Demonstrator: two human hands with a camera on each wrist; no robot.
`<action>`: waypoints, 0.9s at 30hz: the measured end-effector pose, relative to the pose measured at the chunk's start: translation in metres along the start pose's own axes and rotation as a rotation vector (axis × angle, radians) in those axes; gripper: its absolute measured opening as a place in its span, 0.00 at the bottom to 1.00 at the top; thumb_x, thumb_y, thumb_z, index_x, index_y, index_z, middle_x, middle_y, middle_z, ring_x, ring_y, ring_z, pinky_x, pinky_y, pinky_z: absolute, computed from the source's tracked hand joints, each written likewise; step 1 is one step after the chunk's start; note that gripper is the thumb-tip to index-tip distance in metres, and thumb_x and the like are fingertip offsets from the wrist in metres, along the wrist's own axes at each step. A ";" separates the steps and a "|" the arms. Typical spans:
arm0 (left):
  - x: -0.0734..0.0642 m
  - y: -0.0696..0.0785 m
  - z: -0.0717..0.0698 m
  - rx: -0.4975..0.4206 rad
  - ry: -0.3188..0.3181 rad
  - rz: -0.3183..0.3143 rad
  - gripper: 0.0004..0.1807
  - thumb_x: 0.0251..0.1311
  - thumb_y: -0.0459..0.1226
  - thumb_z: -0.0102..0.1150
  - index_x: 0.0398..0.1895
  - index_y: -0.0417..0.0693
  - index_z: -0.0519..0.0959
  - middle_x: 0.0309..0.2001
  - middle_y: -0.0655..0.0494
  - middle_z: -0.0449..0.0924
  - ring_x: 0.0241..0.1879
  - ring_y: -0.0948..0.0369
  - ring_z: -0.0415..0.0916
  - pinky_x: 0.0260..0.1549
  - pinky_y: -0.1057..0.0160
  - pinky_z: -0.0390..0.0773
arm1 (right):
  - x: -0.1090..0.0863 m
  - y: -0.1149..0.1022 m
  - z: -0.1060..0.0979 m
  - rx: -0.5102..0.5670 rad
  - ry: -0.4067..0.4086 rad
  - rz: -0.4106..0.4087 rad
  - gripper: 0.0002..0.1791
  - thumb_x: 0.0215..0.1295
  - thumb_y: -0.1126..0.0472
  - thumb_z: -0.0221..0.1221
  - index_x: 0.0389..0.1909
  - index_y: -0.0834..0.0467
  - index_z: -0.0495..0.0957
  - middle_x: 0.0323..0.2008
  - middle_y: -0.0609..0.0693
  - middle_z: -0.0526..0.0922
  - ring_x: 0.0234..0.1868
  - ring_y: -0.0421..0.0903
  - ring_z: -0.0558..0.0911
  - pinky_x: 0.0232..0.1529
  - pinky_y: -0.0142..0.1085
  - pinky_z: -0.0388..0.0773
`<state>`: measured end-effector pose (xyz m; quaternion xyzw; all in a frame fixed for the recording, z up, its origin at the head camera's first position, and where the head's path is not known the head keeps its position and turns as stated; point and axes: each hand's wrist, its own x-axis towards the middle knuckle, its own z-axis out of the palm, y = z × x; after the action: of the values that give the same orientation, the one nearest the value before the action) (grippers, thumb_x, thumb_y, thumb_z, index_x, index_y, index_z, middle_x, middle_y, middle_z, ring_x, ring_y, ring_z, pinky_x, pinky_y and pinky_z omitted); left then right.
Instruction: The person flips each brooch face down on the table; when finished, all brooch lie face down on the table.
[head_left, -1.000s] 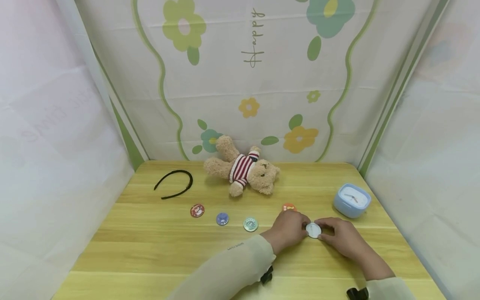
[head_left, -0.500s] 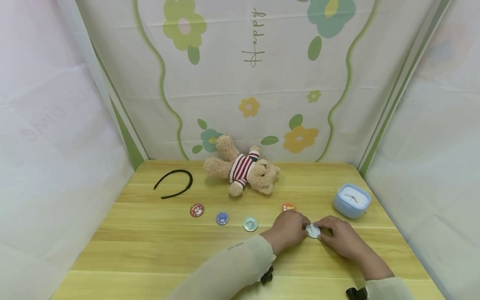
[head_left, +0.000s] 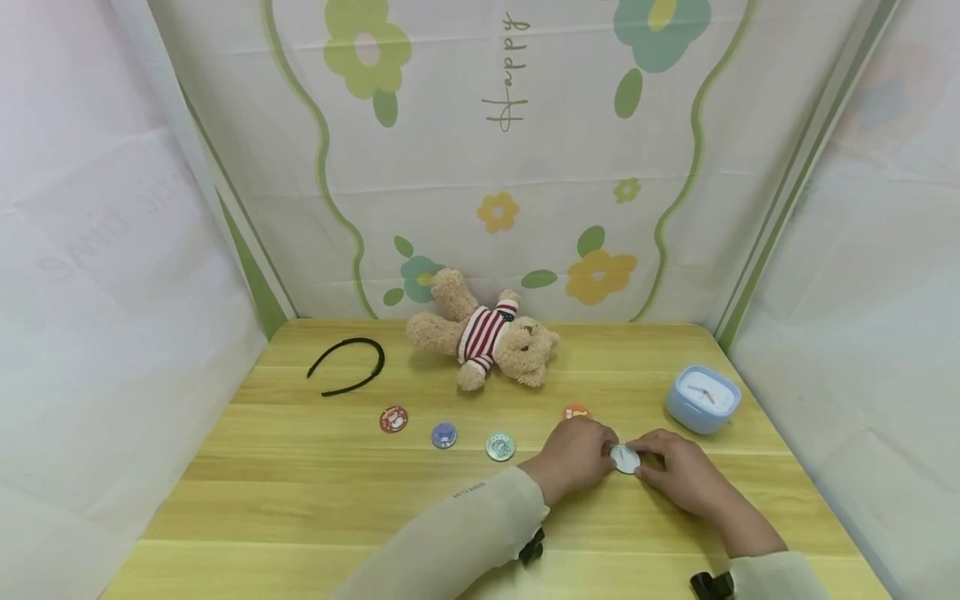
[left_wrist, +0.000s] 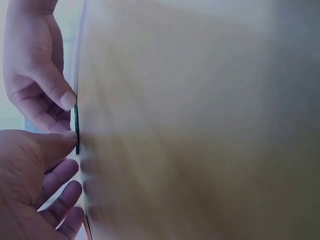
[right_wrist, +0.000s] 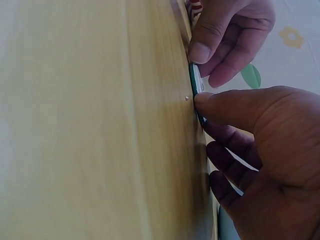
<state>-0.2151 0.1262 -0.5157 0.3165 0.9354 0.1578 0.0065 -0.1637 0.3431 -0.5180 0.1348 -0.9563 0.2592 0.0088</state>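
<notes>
A round badge (head_left: 625, 459) lies with its white side up near the right of the table, a thin line across it. Its edge shows dark green in the right wrist view, low against the tabletop. My left hand (head_left: 576, 454) pinches its left edge between thumb and fingers. From the right, my right hand (head_left: 678, 471) holds the opposite edge the same way, its other fingers (right_wrist: 227, 192) curled loosely by the table. Just behind my left hand, an orange badge (head_left: 577, 412) is partly covered by it.
Left of my hands lie a green badge (head_left: 500, 447), a blue badge (head_left: 444, 435) and a red badge (head_left: 393, 419). Farther back are a black headband (head_left: 378, 367) and a teddy bear (head_left: 483, 337). A blue clock (head_left: 702, 400) stands right of my right hand.
Both hands stay at the badge with the same hold. The outline and shading of its white side vary slightly between frames; the other things stay where they were.
</notes>
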 end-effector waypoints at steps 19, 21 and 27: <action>0.015 -0.044 -0.010 -0.147 0.059 -0.273 0.18 0.69 0.46 0.73 0.59 0.56 0.83 0.49 0.58 0.89 0.53 0.56 0.83 0.60 0.58 0.79 | 0.001 0.003 0.002 0.018 0.001 0.009 0.18 0.70 0.61 0.73 0.59 0.52 0.89 0.56 0.47 0.88 0.63 0.57 0.85 0.67 0.60 0.79; 0.016 -0.045 -0.010 -0.141 0.055 -0.269 0.17 0.69 0.46 0.73 0.57 0.56 0.84 0.48 0.59 0.89 0.52 0.57 0.83 0.60 0.58 0.79 | 0.001 0.003 0.002 0.018 0.000 0.010 0.18 0.70 0.61 0.73 0.59 0.52 0.89 0.56 0.46 0.88 0.63 0.57 0.85 0.67 0.60 0.80; 0.013 -0.045 -0.012 -0.153 0.049 -0.260 0.17 0.67 0.46 0.75 0.55 0.57 0.84 0.48 0.60 0.89 0.52 0.58 0.82 0.60 0.59 0.78 | 0.000 0.003 0.001 0.017 0.001 0.016 0.18 0.70 0.61 0.73 0.59 0.52 0.89 0.56 0.46 0.88 0.63 0.57 0.85 0.67 0.60 0.80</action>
<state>-0.2532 0.0971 -0.5167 0.1874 0.9536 0.2341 0.0280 -0.1640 0.3454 -0.5200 0.1270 -0.9552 0.2674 0.0059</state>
